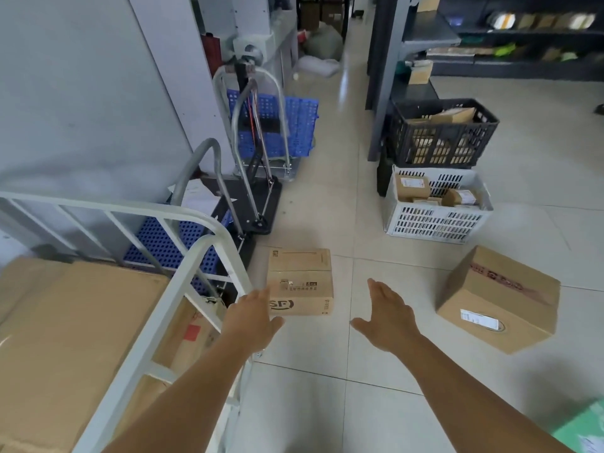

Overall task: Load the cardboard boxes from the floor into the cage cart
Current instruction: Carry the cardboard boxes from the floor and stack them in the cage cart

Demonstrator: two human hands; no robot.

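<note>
Partway, I'd judge: cage cart (183, 266) at left already holds big cardboard boxes (75, 325), two remain on the floor (408, 371), small box (300, 281) and tilted box (498, 299); left hand (253, 317) and right hand (389, 317) released, flanking the small one, grasping nothing.

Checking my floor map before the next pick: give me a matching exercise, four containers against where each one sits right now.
Things:
1. SF box
2. taped box
3. black crate
4. white crate

Places:
A. stacked on top of the pale crate
B. on the floor to the right of the right hand
C. on the floor under the dark crate
D. on the floor between the two open hands, left hand nearest it

Pairs: 1-D, 2-B, 3-A, 4-C
</note>
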